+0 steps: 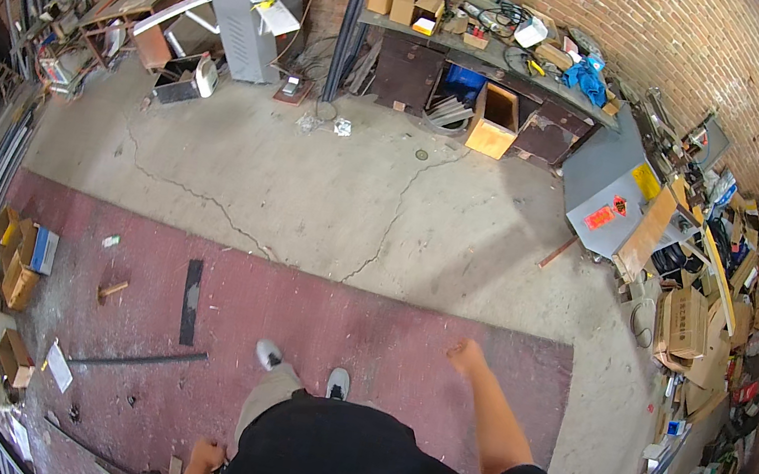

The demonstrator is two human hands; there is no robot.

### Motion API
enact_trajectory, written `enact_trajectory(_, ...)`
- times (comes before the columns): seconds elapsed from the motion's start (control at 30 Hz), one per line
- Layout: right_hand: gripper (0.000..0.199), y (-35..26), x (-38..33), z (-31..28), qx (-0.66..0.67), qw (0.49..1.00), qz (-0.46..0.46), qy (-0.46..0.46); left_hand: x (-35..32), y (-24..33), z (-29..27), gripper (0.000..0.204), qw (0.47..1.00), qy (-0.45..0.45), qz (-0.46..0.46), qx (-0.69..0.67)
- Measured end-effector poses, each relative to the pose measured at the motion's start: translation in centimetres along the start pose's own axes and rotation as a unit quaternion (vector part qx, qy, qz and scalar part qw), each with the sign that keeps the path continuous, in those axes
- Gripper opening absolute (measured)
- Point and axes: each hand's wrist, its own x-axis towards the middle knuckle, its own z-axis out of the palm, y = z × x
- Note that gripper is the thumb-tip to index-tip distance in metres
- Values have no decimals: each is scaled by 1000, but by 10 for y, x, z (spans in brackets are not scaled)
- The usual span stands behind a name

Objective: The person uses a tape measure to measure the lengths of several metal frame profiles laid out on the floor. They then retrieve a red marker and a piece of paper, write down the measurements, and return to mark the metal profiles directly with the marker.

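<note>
I stand on a reddish mat (383,329) laid over a cracked concrete floor. My right hand (465,357) hangs out in front of me with the fingers curled in and nothing visible in it. My left hand (206,457) is low at my left side, near a small dark object at my hip; whether it grips that object I cannot tell. My two shoes (303,369) show just ahead of my dark shirt. A flat black strip (190,301) and a long dark metal bar (140,358) lie on the mat to my left.
A cluttered workbench (489,48) with boxes stands against the brick wall, an open wooden box (494,121) below it. A grey machine (257,12) is at the back left, a grey cabinet (611,192) at right. Cardboard piles (699,324) line the right side, small boxes (25,261) the left.
</note>
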Motion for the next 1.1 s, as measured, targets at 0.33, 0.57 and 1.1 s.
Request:
enact_trajectory(0.33,28,-26,40,-27,-18,999,25,-24,193,71,-75,45,980,-150,-8,127)
enact_trajectory(0.57,17,-20,115,-46,162,967,175,-86,353,349,-213,44,938,-69,254,226)
enact_trajectory(1.1,22,-1,324,-102,130,966,151,-162,472,639,-346,34,956,-35,206,207)
